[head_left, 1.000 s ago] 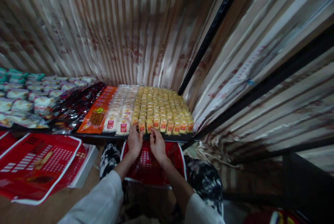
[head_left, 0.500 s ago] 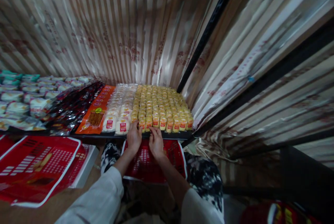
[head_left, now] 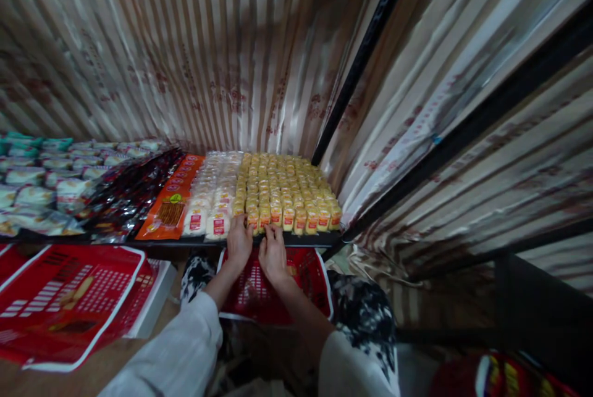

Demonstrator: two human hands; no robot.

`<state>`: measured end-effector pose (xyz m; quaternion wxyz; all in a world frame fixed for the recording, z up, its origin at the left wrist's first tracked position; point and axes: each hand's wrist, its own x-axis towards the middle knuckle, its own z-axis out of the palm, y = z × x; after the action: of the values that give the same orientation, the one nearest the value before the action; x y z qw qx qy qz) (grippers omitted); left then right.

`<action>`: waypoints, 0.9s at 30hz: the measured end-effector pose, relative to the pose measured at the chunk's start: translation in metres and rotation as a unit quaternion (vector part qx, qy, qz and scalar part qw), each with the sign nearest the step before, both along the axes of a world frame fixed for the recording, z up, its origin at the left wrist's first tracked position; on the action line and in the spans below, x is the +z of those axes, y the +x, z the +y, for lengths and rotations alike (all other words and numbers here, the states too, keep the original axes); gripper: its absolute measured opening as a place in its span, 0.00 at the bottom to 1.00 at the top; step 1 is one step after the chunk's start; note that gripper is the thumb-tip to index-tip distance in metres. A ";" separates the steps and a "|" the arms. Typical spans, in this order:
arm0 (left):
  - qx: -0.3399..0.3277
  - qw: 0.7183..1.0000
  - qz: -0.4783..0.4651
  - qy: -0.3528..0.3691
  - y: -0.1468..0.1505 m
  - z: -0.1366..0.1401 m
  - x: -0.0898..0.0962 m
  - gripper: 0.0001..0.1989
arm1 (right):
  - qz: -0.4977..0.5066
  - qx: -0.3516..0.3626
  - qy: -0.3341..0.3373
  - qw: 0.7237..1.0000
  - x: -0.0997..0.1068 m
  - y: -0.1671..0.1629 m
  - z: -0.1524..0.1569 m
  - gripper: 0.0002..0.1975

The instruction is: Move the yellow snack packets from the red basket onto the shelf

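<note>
Small yellow wrapped snack cakes [head_left: 290, 190] with red-and-orange labels stand in tight rows on the black shelf [head_left: 319, 240]. My left hand [head_left: 239, 242] is at the front left corner of these rows, its fingers closed against a front cake. Close beside it, my right hand [head_left: 273, 255] has its fingertips pinched together at the front row, touching a cake. The fingers partly cover the cakes they touch. Below both hands is a red basket [head_left: 319, 283] with a white rim, between the knees.
White wrapped packs [head_left: 218, 218], an orange snack bag [head_left: 169, 208] and dark shiny packets [head_left: 125, 196] lie to the left. Farther left are several white packs [head_left: 71, 193]. Another red basket [head_left: 106, 298] stands at lower left. A black post [head_left: 361, 63] rises before striped curtains [head_left: 222, 45].
My right hand has shifted slightly left along the front row, its fingertips still at the cakes. My left hand stays almost in place. The view has moved a little.
</note>
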<state>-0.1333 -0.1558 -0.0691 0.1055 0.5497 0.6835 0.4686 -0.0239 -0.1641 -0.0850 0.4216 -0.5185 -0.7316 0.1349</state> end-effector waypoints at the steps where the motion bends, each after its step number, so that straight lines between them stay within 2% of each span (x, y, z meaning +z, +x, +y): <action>1: -0.001 1.000 -0.002 0.001 0.000 0.000 0.000 0.12 | -0.004 0.008 0.001 1.000 0.001 0.000 -0.001 0.24; 5: -0.007 1.000 -0.004 -0.001 0.002 0.001 -0.001 0.12 | -0.029 0.035 0.008 0.999 0.001 0.002 -0.001 0.27; 13: -0.002 1.000 0.004 -0.018 0.004 0.002 0.000 0.13 | -0.053 0.036 0.007 0.998 0.001 0.001 0.000 0.29; 19: 0.003 0.999 0.025 -0.022 0.003 0.001 0.000 0.13 | -0.020 0.038 -0.007 0.999 -0.002 0.002 -0.001 0.31; 23: 0.009 0.999 0.039 -0.026 0.004 -0.003 0.000 0.14 | 0.006 0.080 0.003 0.997 -0.003 0.011 -0.007 0.29; 27: 0.005 0.999 0.034 -0.035 0.004 -0.008 0.007 0.16 | 0.016 0.086 0.010 0.996 -0.003 0.023 -0.016 0.25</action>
<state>-0.1290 -0.1640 -0.0622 0.0990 0.5580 0.7053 0.4259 -0.0010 -0.1799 -0.0876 0.4255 -0.4473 -0.7677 0.1718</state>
